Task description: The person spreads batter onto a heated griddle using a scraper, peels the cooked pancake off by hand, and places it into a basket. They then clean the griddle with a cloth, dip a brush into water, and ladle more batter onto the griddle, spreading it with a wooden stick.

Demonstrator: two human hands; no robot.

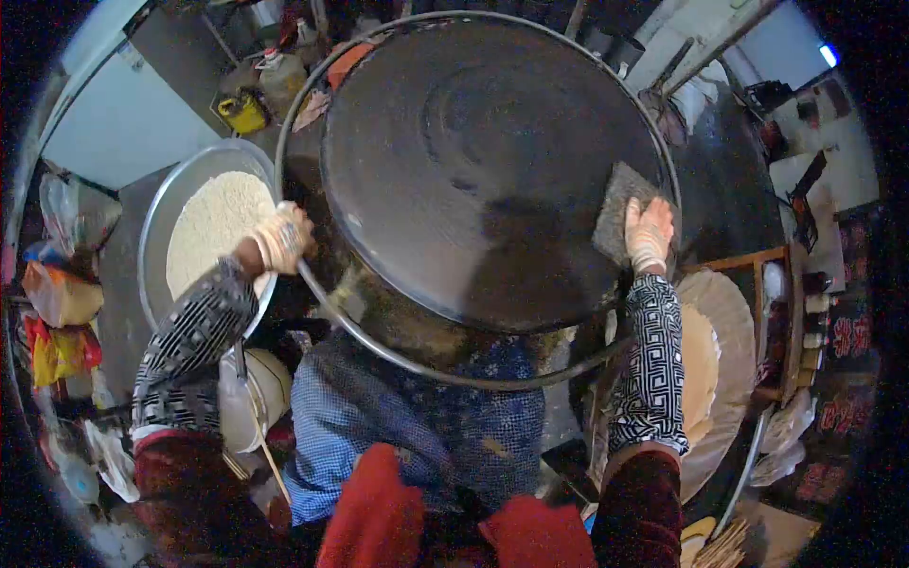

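Observation:
A large round black griddle (473, 161) fills the middle of the view, ringed by a thin metal hoop (398, 350). My left hand (281, 237), gloved, grips the hoop at the griddle's left edge. My right hand (649, 232), also gloved, presses a grey square pad (620, 210) flat on the griddle's right side. Both forearms wear black-and-white patterned sleeve covers.
A wide metal basin (163, 213) with pale dough or batter (216, 222) sits to the left. Stacked thin flatbreads (705, 369) lie on the right by a wooden shelf (786, 312). Bags (59, 322) crowd the far left; a yellow container (242, 112) stands behind.

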